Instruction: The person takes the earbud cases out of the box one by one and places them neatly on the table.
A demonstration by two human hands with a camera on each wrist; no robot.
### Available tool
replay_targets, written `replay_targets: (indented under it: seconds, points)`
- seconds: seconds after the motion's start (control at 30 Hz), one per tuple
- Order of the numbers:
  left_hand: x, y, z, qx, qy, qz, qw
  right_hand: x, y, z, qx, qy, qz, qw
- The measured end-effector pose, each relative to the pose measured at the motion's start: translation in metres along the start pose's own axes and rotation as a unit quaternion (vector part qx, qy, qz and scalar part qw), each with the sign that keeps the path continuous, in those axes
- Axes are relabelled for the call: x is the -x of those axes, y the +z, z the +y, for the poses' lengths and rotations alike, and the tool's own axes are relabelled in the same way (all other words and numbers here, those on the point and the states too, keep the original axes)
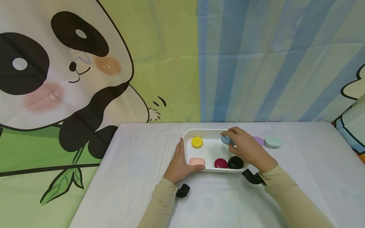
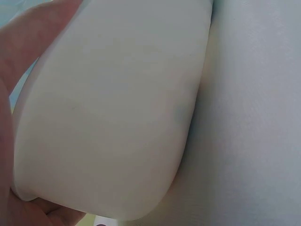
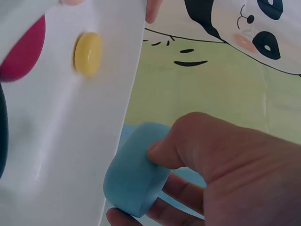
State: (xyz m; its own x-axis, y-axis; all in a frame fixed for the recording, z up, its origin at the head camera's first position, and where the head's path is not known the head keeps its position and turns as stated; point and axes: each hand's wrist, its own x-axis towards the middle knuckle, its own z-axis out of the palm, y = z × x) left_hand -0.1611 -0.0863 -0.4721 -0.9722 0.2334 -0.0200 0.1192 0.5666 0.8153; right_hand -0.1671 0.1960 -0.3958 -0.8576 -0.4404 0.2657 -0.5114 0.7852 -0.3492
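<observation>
In the head view, a white rectangular tray (image 1: 211, 148) lies on the table. My left hand (image 1: 180, 164) grips its left end, thumb along the front rim and fingers up the left side. My right hand (image 1: 248, 147) pinches a light blue rounded block (image 1: 226, 139) between thumb and fingers, over the tray's back right part. Up close, the right wrist view shows the blue block (image 3: 134, 172) as smooth with a flat side. Inside the tray are a round yellow piece (image 1: 197, 142), a pink rectangular one (image 1: 196, 161), a dark red round one (image 1: 220, 163) and a black round one (image 1: 235, 162).
Right of the tray, a purple piece (image 1: 258, 140), partly hidden by my right hand, lies beside a mint green piece (image 1: 272, 142). A pale cloth covers the table (image 1: 211, 202). Behind its far edge hangs a printed panda curtain (image 1: 165, 63).
</observation>
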Motion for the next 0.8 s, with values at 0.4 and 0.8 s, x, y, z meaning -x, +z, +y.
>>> replay_targets:
  seconds: [0.4,0.8]
  points:
    - [0.001,0.000,0.000,0.002,-0.003,-0.001,1.0000,0.015,-0.013,0.010,0.017,0.004,-0.001,1.000]
    - [0.001,0.001,-0.001,0.002,0.003,0.002,1.0000,0.034,-0.023,0.029,0.023,-0.015,0.003,1.000]
